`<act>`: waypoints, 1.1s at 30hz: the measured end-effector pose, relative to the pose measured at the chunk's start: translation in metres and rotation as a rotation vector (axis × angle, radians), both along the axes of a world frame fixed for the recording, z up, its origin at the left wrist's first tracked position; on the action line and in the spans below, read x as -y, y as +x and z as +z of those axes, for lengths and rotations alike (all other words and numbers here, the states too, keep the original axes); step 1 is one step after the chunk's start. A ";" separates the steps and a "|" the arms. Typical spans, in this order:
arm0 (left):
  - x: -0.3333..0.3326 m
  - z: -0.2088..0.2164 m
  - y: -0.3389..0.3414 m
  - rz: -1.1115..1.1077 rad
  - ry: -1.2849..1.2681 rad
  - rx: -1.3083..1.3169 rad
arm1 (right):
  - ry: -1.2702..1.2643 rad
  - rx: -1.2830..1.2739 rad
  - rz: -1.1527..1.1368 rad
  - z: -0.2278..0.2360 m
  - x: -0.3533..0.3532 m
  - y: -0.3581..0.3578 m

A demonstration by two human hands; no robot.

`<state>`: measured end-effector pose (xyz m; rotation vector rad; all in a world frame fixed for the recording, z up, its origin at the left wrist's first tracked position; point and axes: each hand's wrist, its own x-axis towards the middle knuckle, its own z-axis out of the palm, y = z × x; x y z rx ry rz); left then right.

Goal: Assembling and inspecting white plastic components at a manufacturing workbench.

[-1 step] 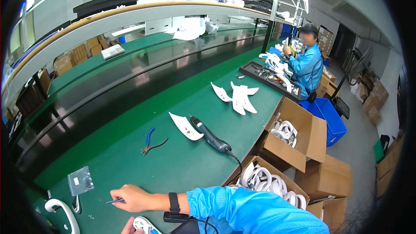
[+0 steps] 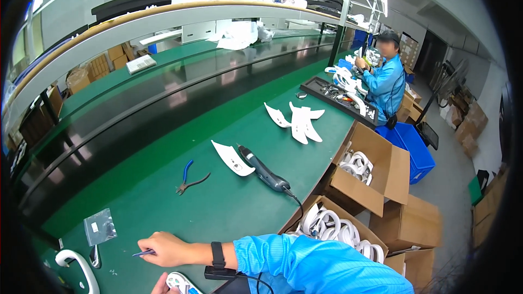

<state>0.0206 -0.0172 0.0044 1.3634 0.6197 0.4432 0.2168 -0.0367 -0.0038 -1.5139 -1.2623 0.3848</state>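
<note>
At the lower left of the bench, my right hand (image 2: 163,249) is closed around a slim dark pointed tool (image 2: 143,253), whose thin end sticks out to the left; its exact kind is unclear. Below it, partly cut off by the lower edge, my left hand (image 2: 161,284) has its fingers against a white plastic part (image 2: 178,280) with a blue patch, and seems to grip its left end. A curved white handle-like piece (image 2: 81,268) lies to the left. Beside it are a small metallic piece (image 2: 96,257) and a clear plastic bag (image 2: 101,227).
Blue-handled cutting pliers (image 2: 188,181), a white shell (image 2: 233,159) and a corded electric screwdriver (image 2: 265,170) lie mid-bench. White panels (image 2: 303,124) and a dark tray (image 2: 318,88) are farther off. Cartons of white parts (image 2: 375,230) stand right; a co-worker (image 2: 385,84) works beyond.
</note>
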 end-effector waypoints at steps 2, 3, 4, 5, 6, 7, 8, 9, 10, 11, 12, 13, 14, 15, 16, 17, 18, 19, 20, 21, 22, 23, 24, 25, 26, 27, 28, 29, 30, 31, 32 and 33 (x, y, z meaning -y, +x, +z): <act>0.000 0.003 -0.003 0.027 0.018 -0.012 | 0.029 0.027 0.006 0.003 0.000 -0.004; 0.001 0.004 -0.005 0.032 0.020 -0.013 | 0.031 0.025 0.011 0.004 0.000 -0.006; 0.000 -0.001 -0.002 0.031 0.017 -0.017 | 0.031 0.044 0.003 0.001 0.002 -0.003; 0.000 -0.004 0.000 0.030 0.014 -0.021 | 0.032 0.062 -0.005 -0.003 0.003 -0.001; 0.000 -0.006 0.004 0.020 0.005 -0.026 | 0.022 0.058 -0.014 -0.008 0.004 0.002; 0.002 -0.003 0.003 0.022 0.006 -0.030 | 0.088 0.098 -0.028 -0.009 0.002 0.001; 0.003 0.000 0.002 0.023 0.006 -0.035 | 0.153 0.139 -0.044 -0.011 0.001 0.001; 0.004 0.002 0.003 0.026 0.007 -0.036 | 0.153 0.137 -0.041 -0.013 0.000 0.001; 0.004 0.004 0.002 0.026 -0.008 -0.023 | 0.132 0.123 -0.022 -0.012 -0.001 0.000; 0.005 0.004 0.001 0.026 -0.023 -0.010 | 0.109 0.108 -0.004 -0.013 -0.001 -0.001; 0.004 0.004 -0.001 0.029 -0.024 -0.012 | 0.108 0.105 -0.001 -0.013 0.000 -0.004; 0.001 0.003 0.000 0.009 -0.012 -0.023 | 0.086 0.099 0.008 -0.010 0.001 -0.002; 0.000 0.003 0.001 -0.012 0.000 -0.034 | 0.063 0.092 0.015 -0.008 0.001 -0.002; 0.000 0.003 0.000 -0.009 0.000 -0.031 | 0.064 0.095 0.017 -0.008 0.000 -0.002; 0.001 0.001 0.001 -0.003 -0.022 0.000 | 0.054 0.091 0.026 -0.008 0.000 0.000; 0.002 0.001 0.002 0.003 -0.044 0.032 | 0.045 0.087 0.034 -0.007 0.000 0.001; 0.002 0.002 0.003 0.003 -0.044 0.037 | 0.045 0.092 0.033 -0.006 0.000 0.002; 0.004 0.005 0.002 0.013 -0.048 0.016 | 0.050 0.077 0.024 -0.002 0.002 0.000; 0.005 0.008 0.001 0.024 -0.051 -0.005 | 0.056 0.061 0.014 0.000 0.003 -0.001; 0.007 0.007 0.000 0.023 -0.051 -0.003 | 0.056 0.063 0.013 -0.001 0.006 -0.001; 0.003 0.005 0.002 0.001 -0.059 0.001 | 0.056 0.052 0.005 -0.001 0.005 0.001; -0.001 0.002 0.003 -0.020 -0.066 0.006 | 0.056 0.042 -0.003 -0.001 0.003 0.003; -0.006 -0.005 0.000 -0.023 -0.064 -0.012 | 0.065 0.050 -0.005 0.000 0.002 0.003; -0.006 -0.008 -0.001 -0.023 -0.061 -0.006 | 0.026 0.049 0.009 0.001 0.004 0.000; -0.006 -0.011 -0.002 -0.011 -0.058 0.015 | -0.014 0.047 0.022 0.001 0.005 -0.001; -0.006 -0.013 -0.002 0.000 -0.055 0.036 | -0.013 0.051 0.022 0.000 0.004 0.000; -0.004 -0.009 -0.001 0.012 -0.061 0.018 | 0.014 0.045 0.021 -0.001 0.004 0.000; -0.002 -0.009 -0.001 0.010 -0.063 0.019 | 0.040 0.038 0.021 -0.001 0.004 0.001; -0.001 -0.009 0.000 0.020 -0.088 0.014 | 0.037 0.040 0.019 -0.001 0.005 0.002; -0.001 -0.009 0.000 0.032 -0.110 0.009 | 0.042 0.033 0.006 0.001 0.006 0.002; -0.002 -0.009 0.000 0.032 -0.111 0.010 | 0.045 0.025 -0.005 0.002 0.005 0.003; -0.003 -0.008 -0.001 0.024 -0.079 0.005 | 0.044 0.026 -0.005 0.002 0.005 0.002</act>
